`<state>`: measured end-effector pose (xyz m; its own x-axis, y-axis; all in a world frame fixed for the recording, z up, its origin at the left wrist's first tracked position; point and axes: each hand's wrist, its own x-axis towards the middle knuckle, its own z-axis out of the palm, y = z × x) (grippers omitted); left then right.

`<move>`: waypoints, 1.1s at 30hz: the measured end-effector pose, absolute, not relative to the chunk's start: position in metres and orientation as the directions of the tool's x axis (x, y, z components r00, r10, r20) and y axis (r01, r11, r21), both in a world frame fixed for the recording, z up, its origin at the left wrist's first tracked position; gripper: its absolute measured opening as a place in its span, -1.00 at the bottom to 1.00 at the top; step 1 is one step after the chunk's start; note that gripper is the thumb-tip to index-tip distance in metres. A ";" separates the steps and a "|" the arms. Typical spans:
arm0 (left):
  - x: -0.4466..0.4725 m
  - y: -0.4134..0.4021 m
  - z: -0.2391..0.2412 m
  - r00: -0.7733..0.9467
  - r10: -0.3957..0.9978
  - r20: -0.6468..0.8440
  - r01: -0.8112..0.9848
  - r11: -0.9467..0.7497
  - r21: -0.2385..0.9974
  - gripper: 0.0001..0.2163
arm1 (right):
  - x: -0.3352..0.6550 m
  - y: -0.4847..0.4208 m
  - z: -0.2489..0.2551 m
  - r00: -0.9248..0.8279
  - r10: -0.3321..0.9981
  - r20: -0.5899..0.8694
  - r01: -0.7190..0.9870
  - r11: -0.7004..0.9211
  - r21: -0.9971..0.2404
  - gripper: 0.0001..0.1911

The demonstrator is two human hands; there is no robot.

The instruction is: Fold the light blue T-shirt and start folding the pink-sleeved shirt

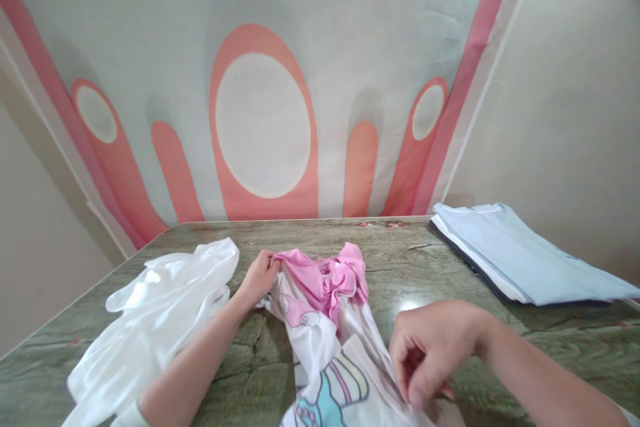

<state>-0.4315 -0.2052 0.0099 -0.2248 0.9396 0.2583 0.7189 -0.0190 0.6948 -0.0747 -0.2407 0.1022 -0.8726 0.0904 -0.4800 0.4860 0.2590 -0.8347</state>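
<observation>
A pink-and-white garment point(315, 347) lies loosely rumpled at the near middle of the desk point(263, 363), its gathered pink part pointing toward the wall and its printed lower part running out of view at the bottom. The left hand point(261, 275) has its grip closed on the far left corner of the pink cloth, fingers pinching the edge. The right hand point(430, 350) is at the garment's right side, lower down, fingers curled inward; whether that grip holds cloth or only rests against it, I cannot tell. The fabric looks thin and soft, so a pull from the left corner alone would probably skew the body and set creases, since the pink ruffles are already bunched near the middle. If the right hand has no real hold, that side could slip or fold under. To the left, a crumpled white garment point(150, 320) lies partly behind the left forearm, which could drag it along on a sweep across. At the far right, well apart from the pink-and-white garment, a stack of folded clothes point(525, 250) lies close to the desk's edge; a knock from the right arm might slide its layers askew.
</observation>
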 end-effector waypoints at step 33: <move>-0.378 -0.201 0.038 0.084 0.917 0.389 0.704 -0.331 0.628 -0.74 | -0.021 -0.093 -0.023 -0.029 0.844 0.536 0.832 0.317 -0.455 -0.70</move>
<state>-0.3778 -0.2008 0.0384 0.0843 0.9173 0.3892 0.7040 -0.3313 0.6282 -0.0213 -0.0934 -0.0228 -0.0289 0.8439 0.5357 0.8322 0.3172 -0.4547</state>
